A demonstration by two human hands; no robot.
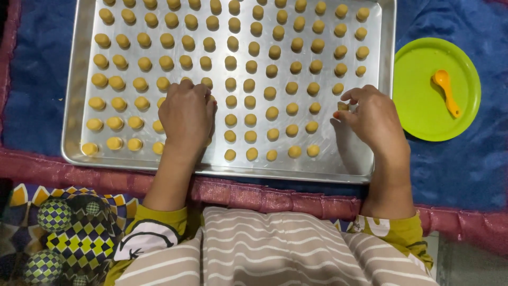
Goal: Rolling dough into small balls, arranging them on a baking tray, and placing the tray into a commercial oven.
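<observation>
A silver baking tray [360,164] lies before me, filled with rows of several small yellow dough balls [251,66]. My left hand [185,119] rests palm down over the balls in the tray's lower left-middle, fingers curled; I cannot tell whether it holds anything. My right hand [373,119] hovers over the bare lower right corner of the tray and pinches a small dough piece [343,106] between thumb and fingertips, just right of the last filled column.
A green round plate [418,100] with an orange spoon [445,91] sits to the right of the tray on a blue cloth [465,169]. A red shiny border [296,201] runs along the near edge. A patterned cushion [63,228] lies at bottom left.
</observation>
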